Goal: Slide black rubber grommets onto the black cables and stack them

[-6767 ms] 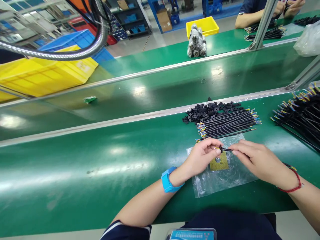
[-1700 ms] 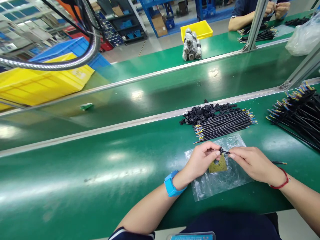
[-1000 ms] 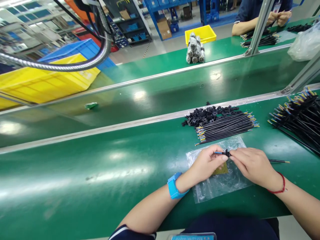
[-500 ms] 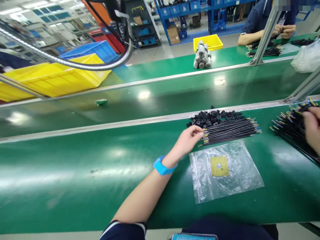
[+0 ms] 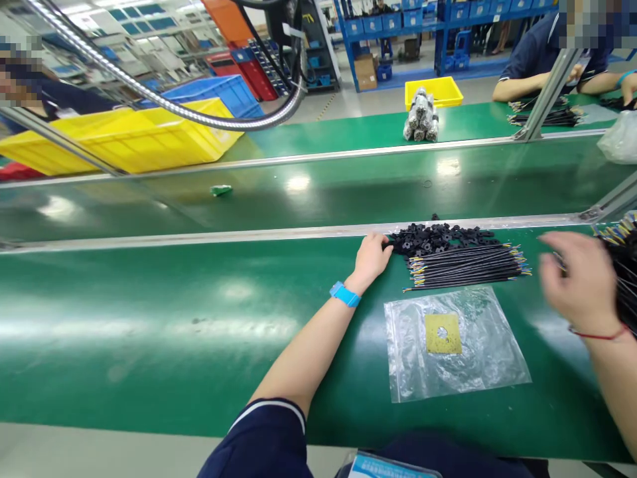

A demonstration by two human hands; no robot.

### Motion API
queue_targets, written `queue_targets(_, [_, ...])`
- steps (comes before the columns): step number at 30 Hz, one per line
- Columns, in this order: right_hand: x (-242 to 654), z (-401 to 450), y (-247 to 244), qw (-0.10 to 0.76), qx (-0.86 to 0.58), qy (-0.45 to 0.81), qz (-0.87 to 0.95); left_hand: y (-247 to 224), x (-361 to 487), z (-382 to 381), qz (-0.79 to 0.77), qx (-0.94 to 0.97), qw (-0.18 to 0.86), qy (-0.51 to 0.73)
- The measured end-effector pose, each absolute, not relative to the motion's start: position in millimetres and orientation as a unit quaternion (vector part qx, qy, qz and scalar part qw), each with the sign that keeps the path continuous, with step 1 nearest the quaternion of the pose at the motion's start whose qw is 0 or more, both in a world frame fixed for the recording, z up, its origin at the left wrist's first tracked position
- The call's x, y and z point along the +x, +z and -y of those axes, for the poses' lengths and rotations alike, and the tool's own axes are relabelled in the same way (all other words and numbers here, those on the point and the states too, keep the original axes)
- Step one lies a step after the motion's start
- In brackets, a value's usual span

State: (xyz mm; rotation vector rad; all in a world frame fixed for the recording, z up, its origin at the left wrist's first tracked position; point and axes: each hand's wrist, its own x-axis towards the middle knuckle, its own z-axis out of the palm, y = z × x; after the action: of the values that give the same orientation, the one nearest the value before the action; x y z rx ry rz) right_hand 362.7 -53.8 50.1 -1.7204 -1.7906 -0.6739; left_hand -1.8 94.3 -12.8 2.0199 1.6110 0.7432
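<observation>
My left hand (image 5: 373,257) is closed at the left edge of a pile of small black parts (image 5: 442,238), its fingertips on a black piece. Just below the pile lies a row of black cables (image 5: 468,267) with blue and yellow wire ends. My right hand (image 5: 580,279), blurred, is raised between that row and a larger cable bundle (image 5: 628,265) at the right edge. Something small and dark shows by its fingers, too smeared to name. A clear plastic bag (image 5: 478,365) with a yellow square (image 5: 443,334) lies nearer me.
A metal rail (image 5: 298,232) runs behind the green table (image 5: 149,332). Beyond it are wrapped parts (image 5: 421,116), a yellow tray (image 5: 438,91), large yellow bins (image 5: 169,139) and a slanted metal post (image 5: 552,93). A person (image 5: 527,66) sits across at the right; another is at the far left.
My left hand has moved from the cable row's left ends up to the black parts. My right hand has left the large bundle and moved left. The camera view has shifted slightly.
</observation>
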Motion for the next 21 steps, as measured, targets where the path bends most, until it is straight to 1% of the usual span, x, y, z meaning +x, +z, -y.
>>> queue_targets(2, [315.0,45.1,47.9,0.224,-0.548,-0.158,0.79,-12.3,0.1,-94.5,-0.583,0.733,0.223,0.271])
queue_targets(4, [275.2,35.6,38.8,0.159,-0.482,-0.098,0.856,-11.1,-1.5,-94.8,-0.579,0.734,0.227,0.273])
queue_targets(6, [249.0,26.6,27.1,0.096,-0.471,-0.08,0.873,-8.9,-6.4,-93.2,-0.572,0.735,0.234,0.279])
queue_targets(8, [236.4,19.0,17.9,0.063,-0.483,-0.083,0.869,-5.7,-13.1,-87.8,-0.566,0.732,0.244,0.29])
queue_targets(11, [233.4,11.5,13.1,0.058,-0.489,-0.087,0.866,-0.8,-20.9,-70.9,-0.56,0.716,0.277,0.311])
queue_targets(12, [234.4,10.4,13.4,0.058,-0.487,-0.088,0.867,0.6,-22.0,-63.3,-0.551,0.703,0.314,0.323])
queue_targets(16, [240.4,12.0,15.6,0.054,-0.476,-0.09,0.873,5.5,-18.1,-31.2,-0.47,0.601,0.539,0.358])
queue_targets(17, [241.6,12.7,15.4,0.057,-0.476,-0.088,0.873,6.7,-15.8,-24.9,-0.452,0.578,0.578,0.358])
queue_targets(19, [243.5,12.4,14.0,0.07,-0.479,-0.075,0.872,9.0,-10.9,-15.7,-0.43,0.548,0.625,0.352])
queue_targets(21, [244.9,9.7,12.8,0.083,-0.483,-0.059,0.87,11.2,-6.3,-10.9,-0.423,0.532,0.647,0.345])
